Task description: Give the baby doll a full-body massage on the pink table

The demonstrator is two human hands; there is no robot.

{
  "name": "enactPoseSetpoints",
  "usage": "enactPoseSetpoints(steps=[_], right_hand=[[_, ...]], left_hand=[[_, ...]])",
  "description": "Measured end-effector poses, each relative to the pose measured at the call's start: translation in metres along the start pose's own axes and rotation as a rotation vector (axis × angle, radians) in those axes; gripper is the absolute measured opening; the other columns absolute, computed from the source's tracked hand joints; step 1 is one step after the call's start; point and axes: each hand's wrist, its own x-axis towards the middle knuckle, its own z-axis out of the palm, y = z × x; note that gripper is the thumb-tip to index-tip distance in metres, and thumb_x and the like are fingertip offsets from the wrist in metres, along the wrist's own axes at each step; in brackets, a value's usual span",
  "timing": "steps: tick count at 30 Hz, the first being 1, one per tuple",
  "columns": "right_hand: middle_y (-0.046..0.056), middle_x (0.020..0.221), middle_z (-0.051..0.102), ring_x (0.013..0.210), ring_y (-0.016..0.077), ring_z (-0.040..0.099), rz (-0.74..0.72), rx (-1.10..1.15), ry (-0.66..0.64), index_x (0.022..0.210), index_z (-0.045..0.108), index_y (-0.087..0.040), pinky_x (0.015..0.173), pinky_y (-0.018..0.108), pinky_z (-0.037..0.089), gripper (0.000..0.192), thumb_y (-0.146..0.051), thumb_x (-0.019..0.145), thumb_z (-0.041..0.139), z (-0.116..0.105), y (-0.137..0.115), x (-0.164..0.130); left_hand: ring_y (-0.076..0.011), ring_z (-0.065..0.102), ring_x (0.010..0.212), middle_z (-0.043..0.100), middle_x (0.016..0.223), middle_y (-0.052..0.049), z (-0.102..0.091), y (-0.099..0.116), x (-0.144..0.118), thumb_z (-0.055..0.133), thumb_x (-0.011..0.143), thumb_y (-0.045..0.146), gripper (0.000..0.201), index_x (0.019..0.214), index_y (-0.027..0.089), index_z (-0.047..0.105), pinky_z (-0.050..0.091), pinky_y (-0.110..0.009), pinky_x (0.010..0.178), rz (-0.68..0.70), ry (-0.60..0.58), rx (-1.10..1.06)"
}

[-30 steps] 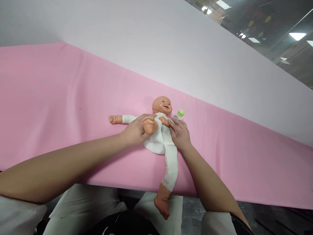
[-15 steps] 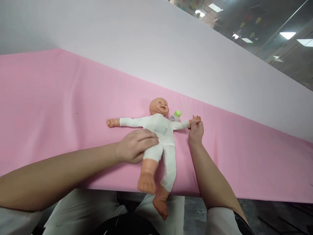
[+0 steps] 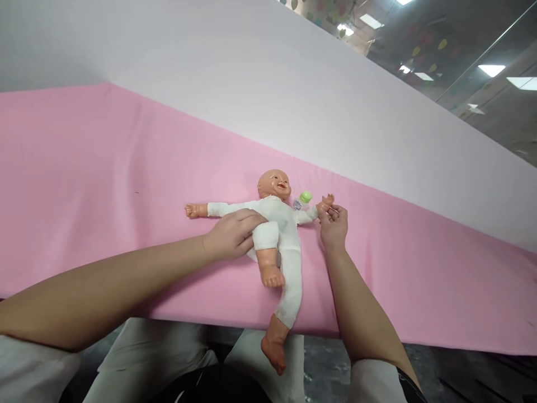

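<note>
A baby doll [image 3: 289, 238] with a white cloth body lies on its back, its head away from me and one foot over the table's near edge. My left hand [image 3: 235, 232] is wrapped round the raised thigh of the doll's leg on the left, whose knee is bent; some of the fingers are hidden behind it. With thumb and fingertips, my right hand [image 3: 334, 226] pinches the doll's wrist on the right, and that arm is slightly bent upward. A small bottle with a green cap [image 3: 302, 200] lies between the doll's head and that arm.
Pink sheeting [image 3: 168, 151] covers the table, with a few folds at the left. A white wall [image 3: 235, 67] rises along the far side, topped by glass at the upper right. My legs [image 3: 159, 352] are just below the near edge.
The doll's leg on the left has gone from stretched out to bent, its foot lifted toward the body. My right hand has drawn the doll's hand slightly inward, bending its arm.
</note>
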Motion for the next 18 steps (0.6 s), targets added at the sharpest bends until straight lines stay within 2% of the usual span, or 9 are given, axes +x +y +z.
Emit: enactPoseSetpoints(steps=[3, 5, 7, 9, 12, 15, 18], right_hand=[[0.007, 0.117, 0.077, 0.085, 0.0184, 0.071, -0.173, -0.13, -0.137, 0.131, 0.067, -0.024, 0.086, 0.037, 0.062, 0.047, -0.049, 0.092, 0.069, 0.014, -0.016, -0.02], [0.004, 0.125, 0.078, 0.102, 0.0224, 0.074, -0.324, -0.238, -0.312, 0.13, 0.072, -0.03, 0.099, 0.042, 0.061, 0.037, -0.042, 0.097, 0.063, 0.023, -0.024, -0.032], [0.001, 0.138, 0.074, 0.125, 0.0244, 0.07, -0.46, -0.306, -0.468, 0.129, 0.075, -0.034, 0.112, 0.045, 0.056, 0.035, -0.033, 0.098, 0.058, 0.029, -0.028, -0.04], [-0.001, 0.146, 0.069, 0.136, 0.0242, 0.065, -0.52, -0.34, -0.53, 0.13, 0.075, -0.036, 0.117, 0.046, 0.054, 0.039, -0.027, 0.097, 0.056, 0.033, -0.03, -0.043], [0.002, 0.143, 0.071, 0.127, 0.0252, 0.068, -0.475, -0.357, -0.485, 0.133, 0.073, -0.034, 0.111, 0.047, 0.057, 0.041, -0.028, 0.095, 0.06, 0.031, -0.028, -0.04], [0.005, 0.123, 0.077, 0.092, 0.0229, 0.072, -0.357, -0.357, -0.379, 0.133, 0.072, -0.029, 0.093, 0.042, 0.061, 0.041, -0.039, 0.093, 0.067, 0.024, -0.025, -0.031], [0.005, 0.109, 0.078, 0.069, 0.017, 0.062, -0.208, -0.329, -0.239, 0.134, 0.07, -0.026, 0.078, 0.036, 0.058, 0.048, -0.049, 0.092, 0.069, 0.012, -0.018, -0.02]], left_hand=[[-0.0285, 0.071, 0.107, 0.076, 0.113, -0.009, 0.001, -0.009, 0.006, 0.049, 0.094, 0.02, 0.034, 0.121, 0.019, 0.07, 0.058, -0.045, 0.095, -0.184, -0.105, 0.037], [-0.0277, 0.071, 0.105, 0.075, 0.11, -0.008, 0.0, -0.011, 0.011, 0.049, 0.092, 0.02, 0.034, 0.117, 0.018, 0.072, 0.057, -0.043, 0.094, -0.28, -0.148, 0.022], [-0.0267, 0.072, 0.103, 0.075, 0.107, -0.008, 0.0, -0.011, 0.015, 0.05, 0.09, 0.02, 0.033, 0.113, 0.018, 0.074, 0.058, -0.042, 0.092, -0.343, -0.172, -0.004], [-0.0264, 0.072, 0.101, 0.075, 0.105, -0.007, -0.001, -0.01, 0.017, 0.05, 0.088, 0.02, 0.032, 0.108, 0.018, 0.075, 0.057, -0.041, 0.09, -0.375, -0.176, -0.016], [-0.0267, 0.072, 0.101, 0.075, 0.107, -0.008, -0.001, -0.012, 0.016, 0.051, 0.089, 0.023, 0.033, 0.111, 0.019, 0.075, 0.057, -0.041, 0.091, -0.376, -0.168, -0.022], [-0.0262, 0.072, 0.101, 0.076, 0.11, -0.008, -0.001, -0.013, 0.011, 0.053, 0.09, 0.026, 0.035, 0.118, 0.02, 0.072, 0.057, -0.042, 0.093, -0.349, -0.139, -0.028], [-0.0249, 0.072, 0.099, 0.076, 0.108, -0.007, -0.004, -0.007, 0.005, 0.057, 0.088, 0.026, 0.035, 0.12, 0.021, 0.068, 0.057, -0.042, 0.095, -0.277, -0.071, -0.032]])
